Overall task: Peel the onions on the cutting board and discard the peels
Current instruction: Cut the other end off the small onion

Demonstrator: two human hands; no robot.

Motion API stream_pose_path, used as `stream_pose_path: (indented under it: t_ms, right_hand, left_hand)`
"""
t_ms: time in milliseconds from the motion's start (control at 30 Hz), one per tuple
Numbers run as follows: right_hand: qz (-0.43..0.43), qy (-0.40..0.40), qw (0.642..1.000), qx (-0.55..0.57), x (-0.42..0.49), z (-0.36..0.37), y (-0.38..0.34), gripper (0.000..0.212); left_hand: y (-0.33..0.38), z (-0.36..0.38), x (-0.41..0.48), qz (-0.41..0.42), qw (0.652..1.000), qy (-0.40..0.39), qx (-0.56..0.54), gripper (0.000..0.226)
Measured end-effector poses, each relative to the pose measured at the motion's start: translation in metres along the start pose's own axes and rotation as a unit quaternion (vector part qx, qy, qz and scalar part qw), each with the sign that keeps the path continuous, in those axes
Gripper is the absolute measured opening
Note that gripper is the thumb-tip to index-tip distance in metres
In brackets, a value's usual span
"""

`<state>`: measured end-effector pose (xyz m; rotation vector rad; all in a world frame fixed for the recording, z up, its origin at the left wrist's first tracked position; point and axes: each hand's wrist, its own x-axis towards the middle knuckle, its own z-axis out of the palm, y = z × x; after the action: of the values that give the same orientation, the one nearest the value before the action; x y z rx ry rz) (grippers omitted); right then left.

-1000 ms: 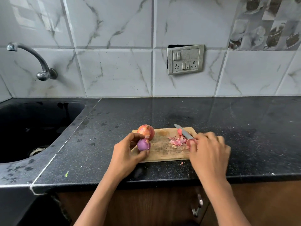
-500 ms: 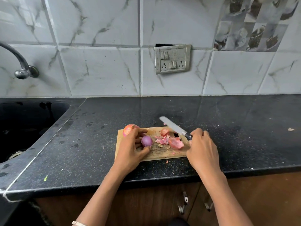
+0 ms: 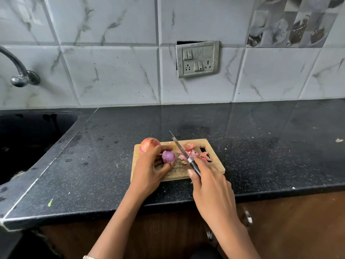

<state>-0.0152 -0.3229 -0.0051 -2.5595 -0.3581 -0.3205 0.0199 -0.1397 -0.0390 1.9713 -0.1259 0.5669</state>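
Observation:
A small wooden cutting board point(image 3: 214, 166) lies on the black counter near its front edge. My left hand point(image 3: 149, 170) grips a small peeled purple onion point(image 3: 168, 156) over the board's left half. Behind that hand, at the board's back left corner, sits an unpeeled reddish onion point(image 3: 148, 143). My right hand point(image 3: 209, 187) holds a knife point(image 3: 180, 146) by its black handle, the blade pointing up and away just right of the purple onion. Pink onion peels point(image 3: 194, 153) are scattered on the board's right half.
A black sink point(image 3: 28, 139) is sunk into the counter at the left, with a metal tap point(image 3: 18, 70) on the tiled wall above it. A switch and socket plate point(image 3: 197, 58) sits on the wall behind. A small scrap point(image 3: 338, 140) lies at the counter's far right.
My right hand has picked up the knife from the board and swung the blade left, close to the purple onion. My left hand has kept hold of that onion.

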Motion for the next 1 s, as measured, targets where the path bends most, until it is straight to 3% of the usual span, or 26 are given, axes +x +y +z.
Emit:
stream_pose_path:
  t_ms: [1000]
  right_hand:
    - [-0.012,-0.041,0.999,-0.010,-0.009,-0.009,-0.007,0.040]
  left_hand:
    - [0.001,0.000,0.002,-0.024,0.999,0.038,0.029,0.043]
